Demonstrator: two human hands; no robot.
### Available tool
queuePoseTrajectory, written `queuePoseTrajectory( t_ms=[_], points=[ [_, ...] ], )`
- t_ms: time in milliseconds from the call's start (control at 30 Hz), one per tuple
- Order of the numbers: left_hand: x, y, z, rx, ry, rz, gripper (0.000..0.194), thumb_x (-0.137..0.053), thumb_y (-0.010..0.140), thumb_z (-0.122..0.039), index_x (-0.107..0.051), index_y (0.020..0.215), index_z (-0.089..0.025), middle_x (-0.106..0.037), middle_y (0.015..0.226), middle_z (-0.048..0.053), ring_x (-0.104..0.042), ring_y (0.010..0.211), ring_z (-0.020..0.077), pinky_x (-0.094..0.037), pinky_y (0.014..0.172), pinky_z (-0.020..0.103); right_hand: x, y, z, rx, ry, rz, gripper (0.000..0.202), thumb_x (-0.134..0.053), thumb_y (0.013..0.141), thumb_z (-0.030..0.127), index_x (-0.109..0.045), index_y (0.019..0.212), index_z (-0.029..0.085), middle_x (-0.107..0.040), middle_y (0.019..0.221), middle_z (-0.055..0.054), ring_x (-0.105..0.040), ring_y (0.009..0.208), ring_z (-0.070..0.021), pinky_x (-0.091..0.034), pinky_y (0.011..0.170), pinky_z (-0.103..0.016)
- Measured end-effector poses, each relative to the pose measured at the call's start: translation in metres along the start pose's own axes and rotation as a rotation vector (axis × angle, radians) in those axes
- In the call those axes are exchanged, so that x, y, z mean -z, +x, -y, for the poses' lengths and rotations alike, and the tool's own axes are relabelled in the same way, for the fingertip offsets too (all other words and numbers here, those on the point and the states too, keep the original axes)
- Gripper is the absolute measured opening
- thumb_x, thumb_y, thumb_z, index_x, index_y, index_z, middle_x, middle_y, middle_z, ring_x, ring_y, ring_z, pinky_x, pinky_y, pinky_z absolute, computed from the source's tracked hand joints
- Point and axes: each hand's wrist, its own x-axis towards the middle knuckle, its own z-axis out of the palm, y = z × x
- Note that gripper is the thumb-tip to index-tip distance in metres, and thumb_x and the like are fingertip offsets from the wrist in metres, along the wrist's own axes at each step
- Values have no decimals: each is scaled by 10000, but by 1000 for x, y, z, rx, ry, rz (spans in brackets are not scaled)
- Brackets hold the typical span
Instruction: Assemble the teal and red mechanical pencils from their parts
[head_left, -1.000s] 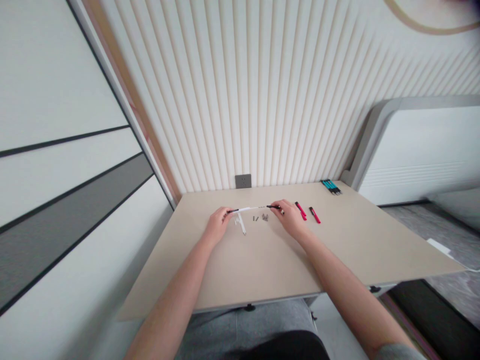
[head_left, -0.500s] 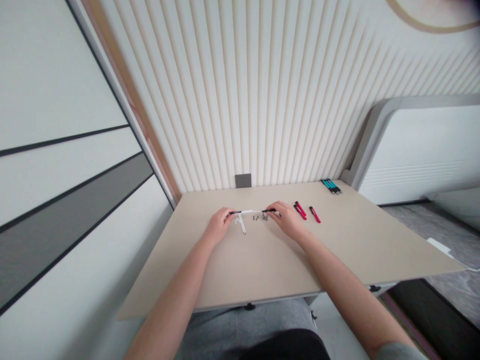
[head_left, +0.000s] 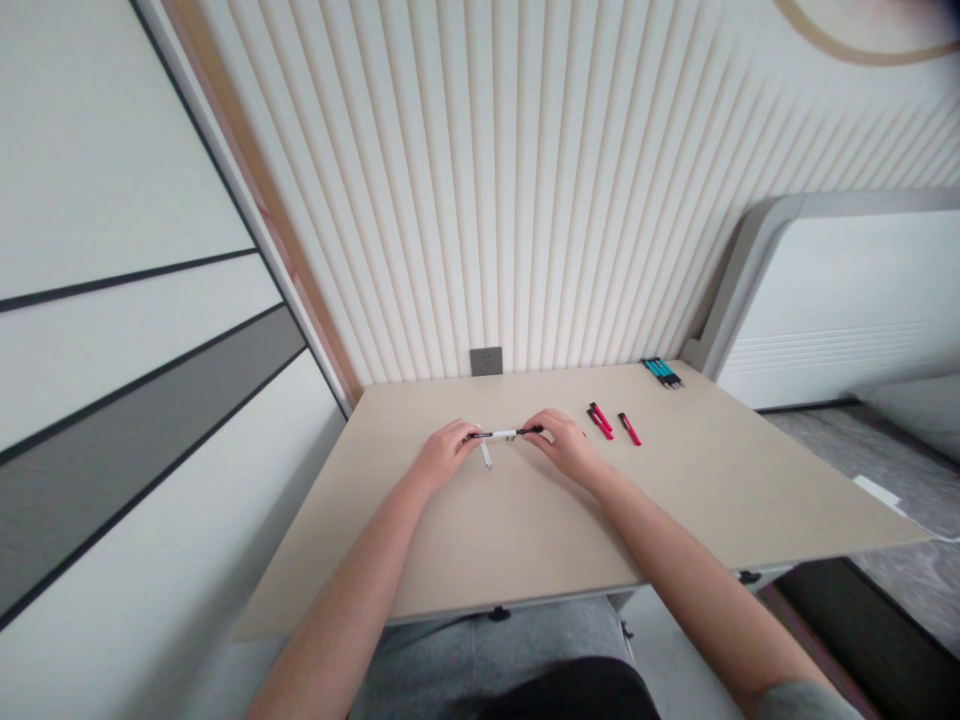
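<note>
A black-and-white pen [head_left: 505,434] is held level just above the table, spanning both hands. My left hand [head_left: 445,452] pinches its black left end between closed fingers. At the other side, my right hand [head_left: 561,442] grips the black right end, with fingertips curled round it. The white barrel shows in the gap between the hands. Below the pen, beside my left fingertips, lies a slim white pen part [head_left: 486,456]. Some small dark pieces [head_left: 511,438] are partly hidden behind the pen and my right hand.
Red-and-black pen parts [head_left: 630,429] lie right of my right hand. Several teal-and-black pen parts [head_left: 663,373] sit in a row at the back right corner of the beige table [head_left: 517,530]. A dark socket [head_left: 486,361] is on the ribbed wall behind.
My hands have come closer together. The thin rod that showed between the white barrel and the right-hand black part is now out of sight, and the pen looks shorter.
</note>
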Motion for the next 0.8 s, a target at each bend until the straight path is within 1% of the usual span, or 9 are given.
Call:
queuePoseTrajectory(
  t_ms=[233, 433, 633, 700, 800],
  points=[
    [1, 1, -2, -13, 6, -10, 157, -534, 915, -277, -644, 983, -189, -642, 894, 46, -603, 825, 157, -472, 735, 265, -1, 0, 0, -11, 102, -10, 105, -588, 878, 296, -639, 903, 208, -648, 861, -47, -592, 827, -185, -464, 758, -331],
    [2, 1, -6, -15, 45, 24, 170, -531, 918, -287, -657, 976, -187, -642, 853, 37, -597, 777, 146, -464, 706, 251, -3, 0, 2, -27, 146, -43, 115, -602, 863, 306, -648, 889, 203, -648, 873, -59, -596, 825, -186, -472, 748, -330],
    [2, 1, -4, -51, 56, 4, 170, -542, 914, -302, -668, 955, -194, -645, 817, 31, -590, 741, 136, -461, 683, 240, -4, 0, 2, -138, 127, -49, 161, -650, 815, 336, -663, 908, 206, -679, 849, -38, -588, 756, -167, -462, 717, -302],
    [1, 1, -3, -63, 63, -2, 168, -547, 911, -304, -670, 952, -197, -648, 813, 31, -591, 735, 135, -462, 682, 241, -3, 0, 2, -172, 130, -32, 164, -654, 810, 348, -671, 883, 203, -687, 822, -31, -582, 717, -157, -454, 685, -283],
    [0, 1, -1, -60, 68, -6, 152, -564, 901, -297, -673, 941, -199, -651, 818, 32, -596, 744, 140, -466, 691, 247, -2, 0, 3, -209, 128, 21, 182, -613, 838, 372, -684, 837, 204, -660, 682, -8, -551, 600, -136, -423, 593, -255]
  ],
)
